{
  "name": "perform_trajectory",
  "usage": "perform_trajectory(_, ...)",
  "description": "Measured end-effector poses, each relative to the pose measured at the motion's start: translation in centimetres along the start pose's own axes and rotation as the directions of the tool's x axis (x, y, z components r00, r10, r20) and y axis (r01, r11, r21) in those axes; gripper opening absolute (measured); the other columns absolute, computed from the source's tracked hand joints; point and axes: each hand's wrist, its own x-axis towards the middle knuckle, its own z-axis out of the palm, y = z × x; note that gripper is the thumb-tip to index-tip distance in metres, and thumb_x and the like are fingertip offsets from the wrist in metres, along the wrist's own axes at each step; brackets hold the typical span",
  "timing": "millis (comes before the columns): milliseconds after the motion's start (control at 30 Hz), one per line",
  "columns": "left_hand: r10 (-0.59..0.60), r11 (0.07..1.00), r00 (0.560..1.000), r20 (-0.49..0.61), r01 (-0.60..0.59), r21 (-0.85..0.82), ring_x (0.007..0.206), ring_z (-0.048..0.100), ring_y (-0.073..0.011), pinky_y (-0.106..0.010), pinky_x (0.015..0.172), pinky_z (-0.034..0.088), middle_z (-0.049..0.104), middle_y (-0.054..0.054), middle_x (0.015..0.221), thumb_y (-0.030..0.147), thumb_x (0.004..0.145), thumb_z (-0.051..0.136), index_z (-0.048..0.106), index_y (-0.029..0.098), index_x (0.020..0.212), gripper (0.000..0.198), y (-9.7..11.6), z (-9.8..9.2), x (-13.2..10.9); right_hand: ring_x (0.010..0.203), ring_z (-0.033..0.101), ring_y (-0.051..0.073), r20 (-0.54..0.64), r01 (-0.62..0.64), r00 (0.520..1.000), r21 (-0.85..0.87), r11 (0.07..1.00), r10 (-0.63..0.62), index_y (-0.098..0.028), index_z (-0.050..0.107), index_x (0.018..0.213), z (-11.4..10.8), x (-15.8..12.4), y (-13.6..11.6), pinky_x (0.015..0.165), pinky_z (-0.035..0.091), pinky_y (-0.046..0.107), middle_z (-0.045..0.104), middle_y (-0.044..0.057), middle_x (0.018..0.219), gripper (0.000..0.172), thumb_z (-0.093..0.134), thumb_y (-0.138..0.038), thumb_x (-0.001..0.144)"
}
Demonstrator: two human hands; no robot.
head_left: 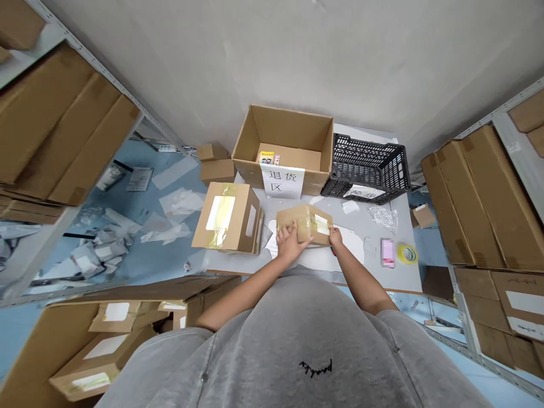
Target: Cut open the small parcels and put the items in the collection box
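Note:
A small cardboard box (297, 216) with clear yellowish tape and a white label lies on the table in front of me, on white paper sheets (352, 245). My left hand (290, 243) rests on the box's near left part with fingers spread. At the box's right end, beside the label, is my right hand (336, 238), its fingers closed. A small bit of red and dark shows under that hand. What it belongs to is hidden. To the left stands a larger taped carton (232, 215) with a white label.
Behind the small box are an open carton (283, 116) holding small colourful packs and a black plastic crate (365, 164). A pink item (387, 252) and a tape roll (407, 254) lie right. Shelves with cartons flank me; a big box (46, 334) of parcels stands front left.

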Motion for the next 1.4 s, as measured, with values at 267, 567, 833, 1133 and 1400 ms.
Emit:
perform_trajectory(267, -0.035, 0.999, 0.999, 0.012, 0.035, 0.011, 0.170, 0.013, -0.0533, -0.073, 0.132, 0.017, 0.020, -0.024, 0.185, 0.082, 0.096, 0.055, 0.021, 0.022, 0.182, 0.109, 3.3, 2.3, 0.1, 0.169, 0.027, 0.031, -0.084, 0.380, 0.919, -0.075, 0.922, -0.386, -0.022, 0.045, 0.171, 0.2, -2.0, -2.8, 0.137, 0.023, 0.055, 0.034, 0.015, 0.181, 0.074, 0.030, -0.060, 0.110)
perform_trajectory(567, -0.135, 0.980, 0.984, -0.118, 0.114, -0.164, 0.173, 0.014, -0.0423, -0.068, 0.135, 0.017, 0.026, -0.019, 0.184, 0.063, 0.105, 0.055, 0.031, 0.026, 0.178, 0.086, -2.1, 1.4, 1.9, 0.176, 0.001, 0.026, 0.196, 0.599, 0.789, -0.039, 0.799, -0.582, -0.034, 0.012, 0.183, 1.8, -7.3, -5.0, 0.140, 0.005, 0.060, 0.004, 0.001, 0.190, 0.082, 0.030, -0.069, 0.110)
perform_trajectory(833, -0.191, 0.943, 0.979, -0.065, 0.165, -0.288, 0.171, 0.016, -0.0477, -0.064, 0.135, 0.022, 0.016, -0.033, 0.183, 0.077, 0.093, 0.066, 0.025, 0.010, 0.176, 0.114, -0.7, 2.9, 2.5, 0.176, 0.008, 0.022, 0.153, 0.607, 0.782, 0.030, 0.794, -0.604, -0.030, 0.020, 0.182, -0.1, -6.5, -4.5, 0.141, 0.009, 0.054, 0.014, 0.003, 0.189, 0.078, 0.030, -0.063, 0.111)
perform_trajectory(1133, -0.076, 0.924, 0.994, -0.085, 0.038, -0.381, 0.172, 0.023, -0.0359, -0.051, 0.140, 0.018, 0.034, -0.019, 0.182, 0.063, 0.105, 0.054, 0.043, 0.018, 0.172, 0.082, -2.9, 0.9, 2.9, 0.175, 0.011, 0.029, 0.191, 0.622, 0.769, -0.005, 0.783, -0.610, -0.029, 0.041, 0.175, 1.3, -7.9, -5.3, 0.140, 0.014, 0.055, 0.020, 0.007, 0.188, 0.089, 0.060, -0.071, 0.099)
perform_trajectory(1400, -0.253, 0.828, 0.966, -0.048, 0.190, -0.528, 0.144, 0.063, -0.0406, -0.049, 0.124, 0.047, 0.072, -0.019, 0.146, 0.060, 0.096, 0.073, 0.072, 0.016, 0.142, 0.063, -10.2, -0.3, 3.8, 0.149, 0.060, 0.035, 0.219, -0.034, 0.974, 0.397, 0.917, -0.058, -0.018, 0.066, 0.151, 0.8, -8.1, -2.6, 0.123, 0.049, 0.052, 0.066, 0.018, 0.158, 0.068, 0.064, -0.063, 0.100)
